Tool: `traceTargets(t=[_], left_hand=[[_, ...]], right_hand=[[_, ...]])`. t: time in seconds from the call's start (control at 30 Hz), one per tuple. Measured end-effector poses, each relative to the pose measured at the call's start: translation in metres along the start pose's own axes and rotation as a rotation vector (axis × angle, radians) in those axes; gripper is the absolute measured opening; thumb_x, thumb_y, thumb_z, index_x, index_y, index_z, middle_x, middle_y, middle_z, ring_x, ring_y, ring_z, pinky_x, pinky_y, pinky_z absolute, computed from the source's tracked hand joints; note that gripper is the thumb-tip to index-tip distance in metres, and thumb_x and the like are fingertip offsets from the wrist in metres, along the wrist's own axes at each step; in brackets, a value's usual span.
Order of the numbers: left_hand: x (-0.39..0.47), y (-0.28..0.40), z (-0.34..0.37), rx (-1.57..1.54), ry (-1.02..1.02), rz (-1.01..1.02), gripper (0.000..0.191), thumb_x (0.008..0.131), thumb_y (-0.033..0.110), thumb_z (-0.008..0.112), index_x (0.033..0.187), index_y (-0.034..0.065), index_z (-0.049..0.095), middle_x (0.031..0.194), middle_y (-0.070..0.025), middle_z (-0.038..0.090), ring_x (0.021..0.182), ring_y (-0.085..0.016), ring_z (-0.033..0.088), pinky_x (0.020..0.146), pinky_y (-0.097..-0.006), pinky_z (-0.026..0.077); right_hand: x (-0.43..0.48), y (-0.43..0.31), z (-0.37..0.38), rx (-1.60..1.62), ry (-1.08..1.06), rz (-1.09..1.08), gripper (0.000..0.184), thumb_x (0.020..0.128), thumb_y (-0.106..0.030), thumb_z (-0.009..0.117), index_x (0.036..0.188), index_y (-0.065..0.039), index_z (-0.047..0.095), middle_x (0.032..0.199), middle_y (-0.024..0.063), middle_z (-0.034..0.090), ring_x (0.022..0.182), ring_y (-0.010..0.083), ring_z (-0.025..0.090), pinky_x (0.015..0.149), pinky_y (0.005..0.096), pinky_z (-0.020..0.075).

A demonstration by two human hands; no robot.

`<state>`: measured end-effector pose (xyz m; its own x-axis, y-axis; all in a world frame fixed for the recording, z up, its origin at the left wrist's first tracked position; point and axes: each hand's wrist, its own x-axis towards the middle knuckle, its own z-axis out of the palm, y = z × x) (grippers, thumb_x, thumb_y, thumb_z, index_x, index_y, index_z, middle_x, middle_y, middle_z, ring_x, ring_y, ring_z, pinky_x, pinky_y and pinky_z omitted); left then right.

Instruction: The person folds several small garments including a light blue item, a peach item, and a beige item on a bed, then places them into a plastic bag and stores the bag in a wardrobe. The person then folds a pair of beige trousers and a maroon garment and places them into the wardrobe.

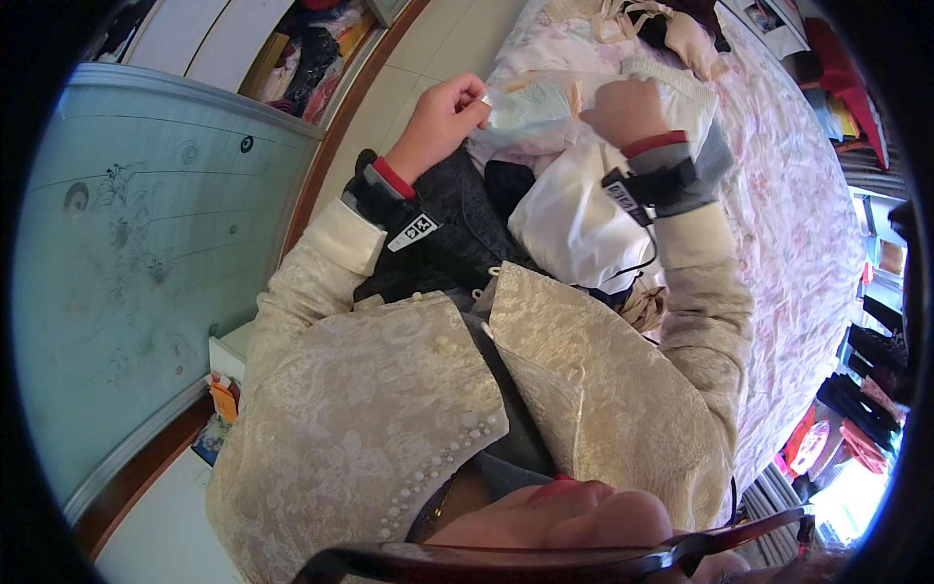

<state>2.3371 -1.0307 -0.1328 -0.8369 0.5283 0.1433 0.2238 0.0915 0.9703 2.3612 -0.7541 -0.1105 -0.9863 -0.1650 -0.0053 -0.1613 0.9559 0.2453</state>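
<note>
My left hand [454, 117] pinches the left edge of a clear plastic bag [503, 128] between thumb and fingers. Inside the bag shows a pale green sheet [541, 102], with an orange-toned piece [576, 97] beside it. My right hand [626, 111] is curled at the bag's right end; its fingertips are hidden, so what it grips is unclear. Just beyond that hand lies a white garment with a ribbed band [682, 87]. White satiny cloth [584, 219] is bunched below the hands, next to dark patterned fabric [438, 219] over my lap.
A bed with a pink floral cover [795, 241] spreads to the right. Beige bras [689, 47] lie at its far end. To the left stands a pale blue-green cabinet panel [175, 219], with packed shelves [314, 66] behind it. A tiled floor [430, 44] runs between.
</note>
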Motion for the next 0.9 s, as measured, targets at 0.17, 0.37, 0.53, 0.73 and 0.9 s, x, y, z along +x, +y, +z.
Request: traceTargets(t=[0.17, 0.37, 0.53, 0.73, 0.9], left_hand=[[0.015, -0.004, -0.03, 0.418, 0.12, 0.111, 0.02, 0.087, 0.012, 0.063, 0.105, 0.0028, 0.058, 0.082, -0.0133, 0.067, 0.073, -0.024, 0.066, 0.067, -0.0342, 0.051], [0.043, 0.009, -0.068, 1.132, 0.182, 0.343, 0.017, 0.084, 0.017, 0.067, 0.098, 0.0097, 0.066, 0.086, -0.0127, 0.069, 0.086, -0.032, 0.066, 0.074, -0.0434, 0.052], [0.052, 0.021, -0.086, 1.298, 0.286, 0.372, 0.01, 0.085, 0.018, 0.066, 0.092, 0.0096, 0.067, 0.08, -0.0112, 0.068, 0.078, -0.032, 0.067, 0.071, -0.0407, 0.054], [0.071, 0.045, -0.075, 0.284, -0.058, 0.011, 0.013, 0.093, 0.02, 0.062, 0.097, 0.0082, 0.065, 0.077, -0.0033, 0.067, 0.072, -0.018, 0.066, 0.071, -0.0285, 0.054], [0.043, 0.07, -0.041, -0.118, -0.28, -0.018, 0.022, 0.099, 0.022, 0.054, 0.107, 0.0052, 0.064, 0.103, -0.0053, 0.067, 0.089, -0.014, 0.066, 0.083, -0.0273, 0.054]], right_hand=[[-0.017, 0.023, -0.052, 0.024, -0.051, -0.17, 0.027, 0.071, -0.03, 0.075, 0.087, -0.008, 0.071, 0.083, 0.0123, 0.068, 0.09, 0.0312, 0.064, 0.081, 0.0453, 0.0439], [-0.021, 0.036, -0.074, -0.019, 0.226, -0.216, 0.026, 0.068, -0.001, 0.062, 0.091, -0.01, 0.067, 0.08, 0.0105, 0.065, 0.094, 0.0295, 0.061, 0.078, 0.0453, 0.0406], [-0.022, 0.028, -0.072, 0.033, 0.299, -0.273, 0.019, 0.07, -0.003, 0.062, 0.088, -0.008, 0.066, 0.079, 0.0134, 0.065, 0.09, 0.0314, 0.061, 0.073, 0.0446, 0.0452], [-0.023, -0.024, -0.112, 0.767, 0.109, -0.548, 0.017, 0.077, -0.004, 0.061, 0.092, 0.003, 0.061, 0.077, 0.0195, 0.064, 0.071, 0.0352, 0.062, 0.067, 0.0387, 0.0495], [-0.008, -0.062, -0.133, 1.326, 0.066, -0.611, 0.017, 0.087, -0.014, 0.063, 0.089, 0.002, 0.058, 0.072, 0.0111, 0.057, 0.064, 0.0182, 0.056, 0.065, 0.033, 0.0484]])
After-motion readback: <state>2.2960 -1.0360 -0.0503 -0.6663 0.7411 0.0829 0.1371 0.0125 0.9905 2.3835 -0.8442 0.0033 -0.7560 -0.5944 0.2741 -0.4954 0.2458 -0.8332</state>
